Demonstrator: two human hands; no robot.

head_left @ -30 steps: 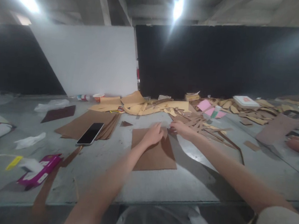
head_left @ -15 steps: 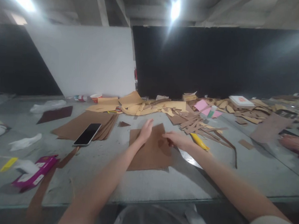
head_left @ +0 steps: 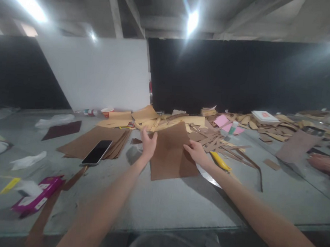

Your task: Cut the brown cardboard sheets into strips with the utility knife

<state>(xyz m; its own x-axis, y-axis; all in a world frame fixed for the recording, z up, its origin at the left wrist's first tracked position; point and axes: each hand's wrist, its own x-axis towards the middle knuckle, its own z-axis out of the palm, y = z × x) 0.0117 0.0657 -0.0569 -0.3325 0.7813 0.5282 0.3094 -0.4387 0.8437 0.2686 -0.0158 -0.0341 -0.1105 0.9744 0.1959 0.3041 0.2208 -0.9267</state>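
Note:
A brown cardboard sheet [head_left: 170,154] stands tilted up off the grey table [head_left: 176,199], its near edge resting on the surface. My left hand [head_left: 148,143] grips its upper left edge, fingers closed on it. My right hand [head_left: 195,152] pinches its right edge. A yellow utility knife [head_left: 220,161] lies on the table just right of my right wrist.
A black phone [head_left: 96,152] rests on a stack of brown sheets [head_left: 93,141] to the left. A magenta box [head_left: 37,197] and yellow tag lie near left. Tan cardboard scraps [head_left: 209,130] pile along the back, with a pink paper [head_left: 224,122] and white box [head_left: 264,116].
Both hands have taken the sheet by its sides and lifted its far edge off the table. The yellow knife came into view beside my right wrist.

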